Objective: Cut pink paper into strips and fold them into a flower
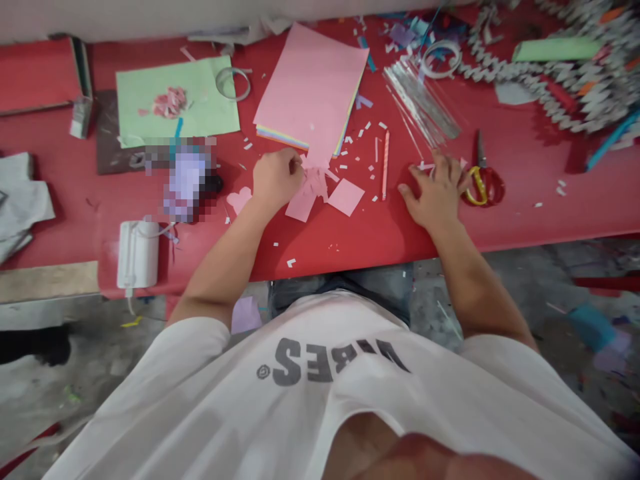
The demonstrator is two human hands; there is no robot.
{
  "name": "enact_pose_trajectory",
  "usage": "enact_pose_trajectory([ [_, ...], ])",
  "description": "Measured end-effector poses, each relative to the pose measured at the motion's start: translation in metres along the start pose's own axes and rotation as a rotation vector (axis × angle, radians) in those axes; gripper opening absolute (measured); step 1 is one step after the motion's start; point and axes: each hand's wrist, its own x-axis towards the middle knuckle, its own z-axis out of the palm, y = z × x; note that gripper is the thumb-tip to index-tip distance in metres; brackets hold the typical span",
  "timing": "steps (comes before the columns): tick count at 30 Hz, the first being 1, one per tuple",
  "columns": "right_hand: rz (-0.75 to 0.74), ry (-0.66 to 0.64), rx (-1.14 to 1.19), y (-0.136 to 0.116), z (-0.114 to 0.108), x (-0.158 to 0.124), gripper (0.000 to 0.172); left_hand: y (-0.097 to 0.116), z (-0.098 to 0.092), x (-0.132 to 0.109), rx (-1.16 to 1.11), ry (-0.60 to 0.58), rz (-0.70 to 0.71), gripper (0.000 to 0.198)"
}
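Observation:
My left hand [276, 179] is closed, its fingers curled beside cut pink paper pieces [315, 181]; whether anything is between them is hidden. A pink paper square [346, 197] lies right of these pieces, and another pink cutout [240, 199] is left of my wrist. My right hand [436, 195] rests on the red table with its fingers apart, over small pale scraps. Close to its right side lie scissors [481, 175] with yellow and red handles. Between my hands is a pink striped stick [385, 165].
Behind my left hand lies a stack of coloured paper [313, 83], pink on top. Clear thin strips [423, 100], tape rolls [442, 59] and grey folded garlands [545, 87] are at the back right. At left are a green sheet [210, 110] and a white power bank [139, 255].

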Motion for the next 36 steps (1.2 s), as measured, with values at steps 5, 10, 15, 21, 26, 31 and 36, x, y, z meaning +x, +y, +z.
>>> enact_pose_trajectory([
  [5, -0.081, -0.027, 0.041, 0.004, 0.003, -0.046, 0.056, -0.004, 0.005, 0.0, -0.035, 0.038, 0.036, 0.014],
  [10, -0.189, -0.069, 0.143, 0.021, 0.006, -0.085, 0.058, -0.005, 0.01, 0.0, -0.078, 0.017, 0.025, 0.012],
  [15, -0.215, -0.107, 0.194, 0.027, 0.008, -0.084, 0.055, -0.006, 0.012, 0.002, -0.067, 0.001, 0.016, 0.01],
  [21, -0.215, -0.026, 0.154, 0.027, 0.009, -0.089, 0.042, -0.005, 0.007, 0.003, -0.085, -0.027, -0.012, 0.018],
  [26, -0.293, -0.085, 0.187, 0.03, 0.01, -0.083, 0.046, -0.004, 0.01, 0.003, -0.072, -0.025, -0.018, 0.014],
  [31, -0.291, -0.08, 0.169, 0.029, 0.009, -0.084, 0.054, -0.005, 0.006, 0.003, -0.125, -0.026, -0.026, 0.014],
  [36, -0.28, 0.035, 0.128, 0.04, 0.022, -0.121, 0.044, -0.001, -0.001, 0.002, -0.114, -0.038, -0.031, 0.016],
])
